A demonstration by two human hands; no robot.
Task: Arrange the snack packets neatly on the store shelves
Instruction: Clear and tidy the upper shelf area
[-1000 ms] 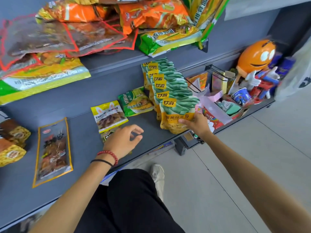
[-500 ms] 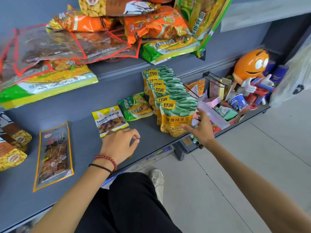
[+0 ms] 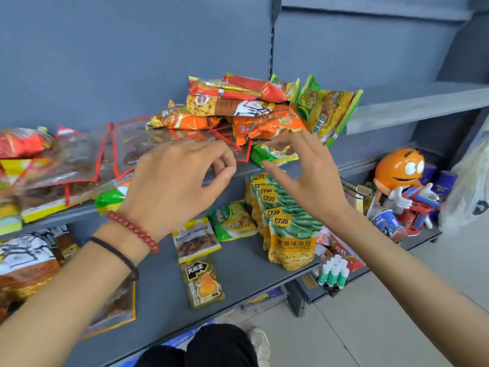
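Observation:
A heap of orange and red snack packets (image 3: 264, 125) lies on the upper shelf (image 3: 53, 221), with a green packet (image 3: 267, 154) under its front and a green-yellow packet (image 3: 328, 112) leaning at its right. Clear red-edged packets (image 3: 87, 160) sprawl to the left. My left hand (image 3: 180, 178) hovers in front of the clear packets, its fingers loosely curled and holding nothing. My right hand (image 3: 299, 176) is spread over the green packet, thumb below it and fingers above. On the lower shelf (image 3: 158, 287) stands a neat row of green-and-yellow bean packets (image 3: 288, 234).
Small packets (image 3: 195, 239) (image 3: 232, 221) (image 3: 203, 284) lie flat on the lower shelf, and more packets (image 3: 26, 266) lie at its left. An orange candy figure (image 3: 399, 168), a white plastic bag (image 3: 471, 197) and small bottles (image 3: 333, 271) crowd the right. My knee (image 3: 211, 345) is below.
Both hands have risen from the lower shelf to the upper shelf's heap. My right hand let go of the front bean packet. The view has tilted up.

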